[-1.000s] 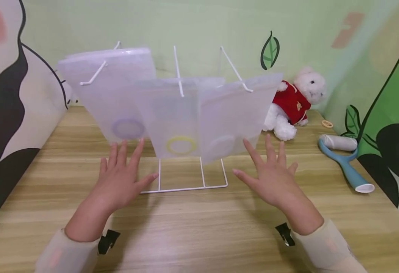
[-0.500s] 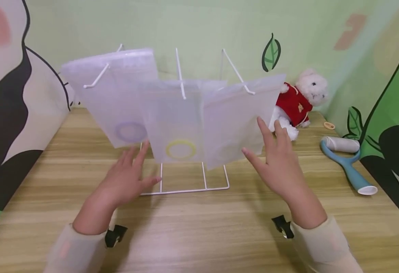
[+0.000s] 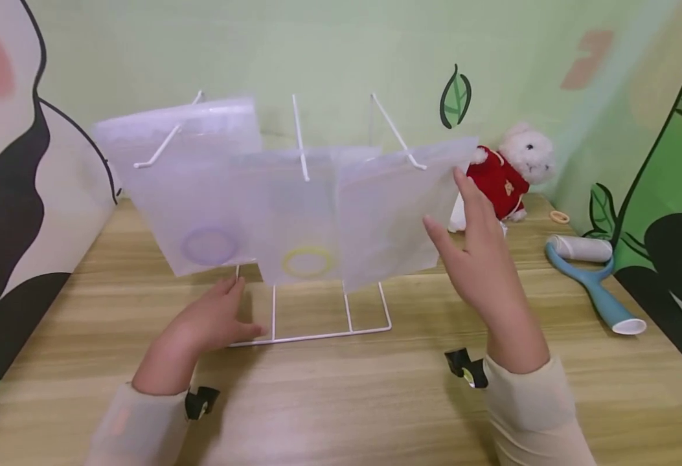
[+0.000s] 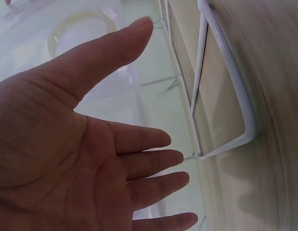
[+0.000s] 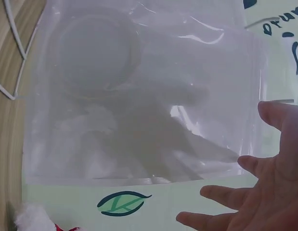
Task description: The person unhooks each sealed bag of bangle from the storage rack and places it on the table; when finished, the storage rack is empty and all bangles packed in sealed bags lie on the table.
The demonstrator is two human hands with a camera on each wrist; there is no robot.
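Three groups of frosted plastic bags hang from the prongs of a white wire rack [image 3: 317,338]. The left bag [image 3: 160,194] carries a purple ring near its bottom, the middle bag [image 3: 300,207] a yellow one. A faint ring shows through the right bag [image 3: 396,213], clearer in the right wrist view. My left hand [image 3: 209,317] is low beside the rack's base, fingers extended and palm bare in the left wrist view. My right hand [image 3: 480,259] is raised at the right bag's outer edge, fingers spread; whether its fingertips touch the plastic I cannot tell.
A white plush toy in a red top [image 3: 500,178] sits behind the right hand. Farther right lie a blue-handled lint roller [image 3: 594,275] and a small tan ring [image 3: 559,217] on the wooden table [image 3: 329,408]. A painted wall closes off the back.
My left hand has moved down and slightly right, to the rack's base. The right hand has risen along the right bag's side. The bags still hang on their prongs.
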